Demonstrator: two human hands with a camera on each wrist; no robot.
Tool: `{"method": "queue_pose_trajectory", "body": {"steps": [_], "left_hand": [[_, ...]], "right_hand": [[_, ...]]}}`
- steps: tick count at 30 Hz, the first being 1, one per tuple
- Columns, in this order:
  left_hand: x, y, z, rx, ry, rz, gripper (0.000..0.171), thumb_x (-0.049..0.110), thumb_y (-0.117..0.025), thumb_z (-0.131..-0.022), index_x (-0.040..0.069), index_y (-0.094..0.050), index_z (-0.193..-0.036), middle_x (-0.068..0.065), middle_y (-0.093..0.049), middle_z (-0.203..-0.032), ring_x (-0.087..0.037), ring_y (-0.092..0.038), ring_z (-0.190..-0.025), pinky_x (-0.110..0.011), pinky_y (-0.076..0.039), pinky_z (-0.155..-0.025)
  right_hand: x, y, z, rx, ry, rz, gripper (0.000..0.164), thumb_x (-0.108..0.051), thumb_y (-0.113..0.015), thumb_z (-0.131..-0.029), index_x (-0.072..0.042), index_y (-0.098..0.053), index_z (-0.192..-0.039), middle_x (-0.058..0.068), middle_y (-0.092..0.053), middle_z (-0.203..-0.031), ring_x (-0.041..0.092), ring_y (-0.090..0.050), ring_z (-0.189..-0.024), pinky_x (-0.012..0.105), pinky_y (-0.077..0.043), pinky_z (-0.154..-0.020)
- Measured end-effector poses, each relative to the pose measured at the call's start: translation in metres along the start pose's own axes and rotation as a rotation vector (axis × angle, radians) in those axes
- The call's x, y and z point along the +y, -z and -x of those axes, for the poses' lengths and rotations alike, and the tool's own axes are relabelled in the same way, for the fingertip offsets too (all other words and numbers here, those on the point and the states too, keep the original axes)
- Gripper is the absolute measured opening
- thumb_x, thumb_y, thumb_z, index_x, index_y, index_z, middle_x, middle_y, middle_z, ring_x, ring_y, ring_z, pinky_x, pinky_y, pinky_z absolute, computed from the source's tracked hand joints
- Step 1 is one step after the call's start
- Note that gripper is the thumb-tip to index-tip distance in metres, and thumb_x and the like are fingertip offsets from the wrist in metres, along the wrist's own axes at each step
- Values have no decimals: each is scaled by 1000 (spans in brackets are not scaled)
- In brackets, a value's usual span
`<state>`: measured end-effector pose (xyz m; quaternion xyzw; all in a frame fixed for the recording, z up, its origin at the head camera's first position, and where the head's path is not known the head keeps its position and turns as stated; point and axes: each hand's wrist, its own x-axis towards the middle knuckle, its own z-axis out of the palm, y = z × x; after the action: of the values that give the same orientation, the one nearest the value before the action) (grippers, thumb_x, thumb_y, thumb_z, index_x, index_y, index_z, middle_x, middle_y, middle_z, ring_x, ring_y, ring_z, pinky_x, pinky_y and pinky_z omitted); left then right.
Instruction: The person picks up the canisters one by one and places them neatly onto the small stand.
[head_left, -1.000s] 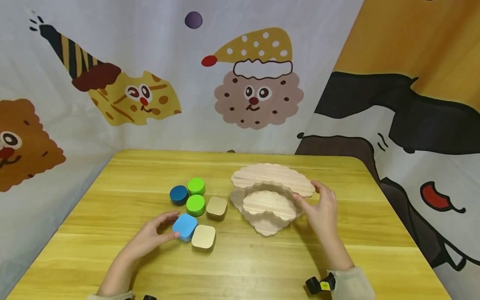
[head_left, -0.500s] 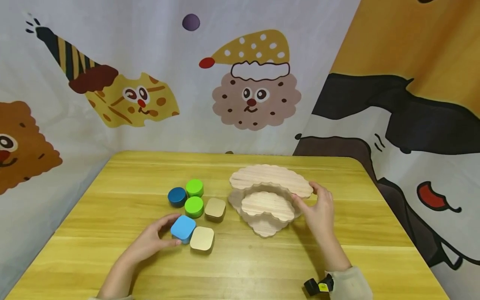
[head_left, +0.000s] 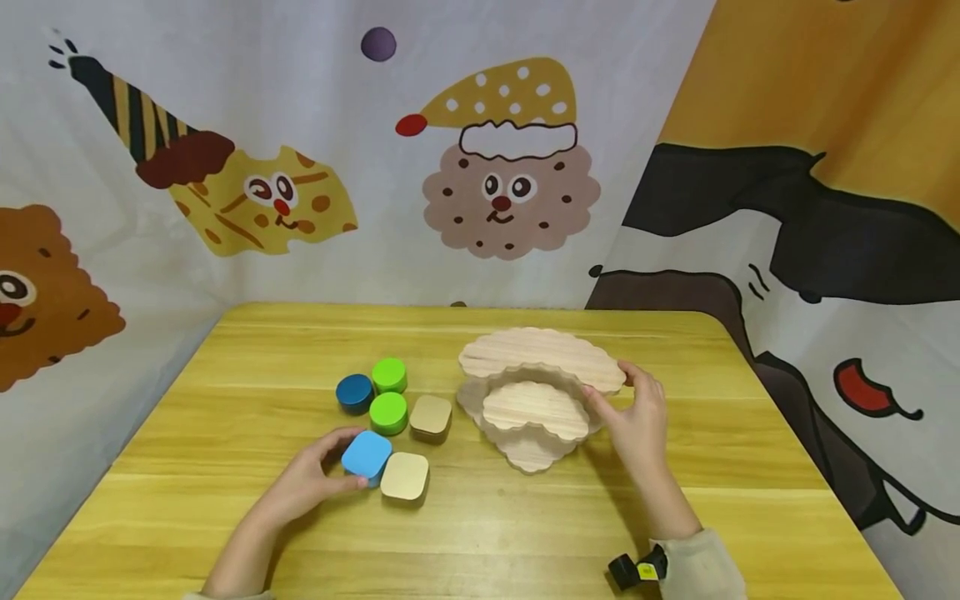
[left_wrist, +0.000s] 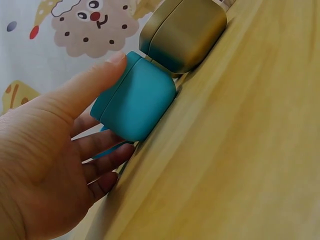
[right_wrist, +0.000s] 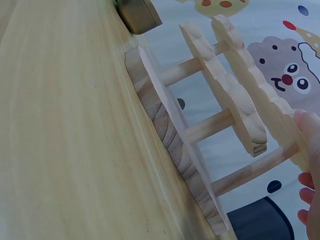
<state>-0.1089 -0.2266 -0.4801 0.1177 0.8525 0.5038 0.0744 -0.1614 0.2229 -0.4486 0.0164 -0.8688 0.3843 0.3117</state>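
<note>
My left hand (head_left: 300, 483) is at the light blue rounded-square box (head_left: 367, 454), thumb against its near side and fingers round its far side. In the left wrist view the thumb touches the lid edge of this teal-looking box (left_wrist: 137, 100), which stands on the table. A beige box (head_left: 406, 477) sits right beside it. My right hand (head_left: 639, 421) grips the right end of the top tier of a scalloped wooden tiered stand (head_left: 536, 352). Round posts join its tiers, as the right wrist view of the stand (right_wrist: 210, 125) shows.
Behind the blue box stand another beige box (head_left: 431, 417), two round green boxes, one nearer (head_left: 388, 412) and one farther (head_left: 390, 375), and a round dark blue box (head_left: 355, 392). A printed curtain (head_left: 300, 279) hangs behind the wooden table (head_left: 525, 542).
My left hand has moved slightly inward, its thumb now farther along the near side of the blue box. The right hand stays on the stand. The head view has shifted a little.
</note>
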Motion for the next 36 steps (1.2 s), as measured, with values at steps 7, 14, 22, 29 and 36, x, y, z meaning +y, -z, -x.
{"method": "queue_pose_trajectory", "body": {"steps": [7,14,22,29,36], "left_hand": [[0,0,-1,23,27,-8,70,28,-84,-73,3,-53,-129,-9,-59,-119,-30,-51,-118,-50,-34,-102],[1,0,-2,45,8,-37,66,26,-85,-71,1,-55,-123,-7,-61,-110,-25,-54,-106,-49,-40,-97],[2,0,-1,90,-39,-55,62,22,-86,-69,0,-57,-119,-6,-62,-106,-23,-56,-100,-42,-45,-90],[12,5,-3,170,-49,-98,59,21,-86,-70,0,-58,-118,-6,-63,-104,-22,-55,-95,-35,-45,-80],[35,10,-9,208,-114,-145,62,21,-87,-69,-1,-57,-120,-5,-63,-102,-20,-55,-94,-36,-45,-78]], "right_hand": [[-1,0,-1,3,-19,-8,66,-22,-87,-71,6,-57,-123,20,-57,-102,35,-48,-95,39,-34,-74],[-2,1,-1,2,-26,-5,66,-22,-86,-71,5,-57,-123,20,-57,-101,34,-49,-95,39,-35,-75],[-1,0,0,11,-23,-8,66,-22,-87,-71,5,-58,-123,19,-57,-100,33,-49,-94,40,-35,-75],[-1,-1,0,13,-23,-18,65,-21,-87,-70,5,-58,-122,20,-58,-100,32,-49,-94,39,-35,-75],[-2,-1,0,12,-33,-20,66,-21,-87,-70,5,-58,-123,19,-57,-100,33,-49,-94,39,-35,-75]]}}
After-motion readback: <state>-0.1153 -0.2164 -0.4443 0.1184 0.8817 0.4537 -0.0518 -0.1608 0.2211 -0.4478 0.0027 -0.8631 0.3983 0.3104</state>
